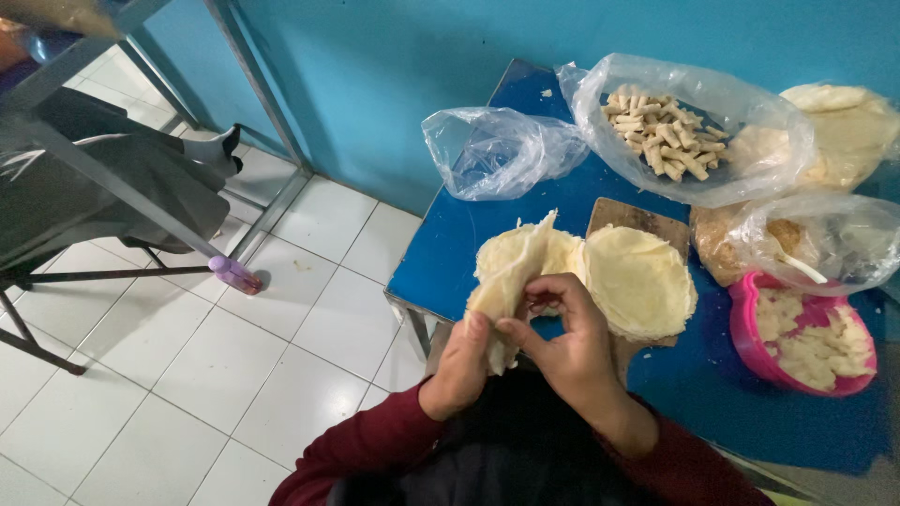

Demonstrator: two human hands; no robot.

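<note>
Both hands pinching thin wrapper [511,267]: left hand [466,361], right hand [567,337], above table [441,262] edge beside wrapper stack [637,281]; I'd flag tear risk; sheet thin, uneven pull rips it.

An empty, crumpled clear plastic bag [502,150] lies at the back left of the blue desk [450,253]. Just right of it, an open clear plastic bag of short beige sticks [684,126] stands against the wall. A third clear bag [825,239] sits right, above a pink bowl [750,328].
</note>
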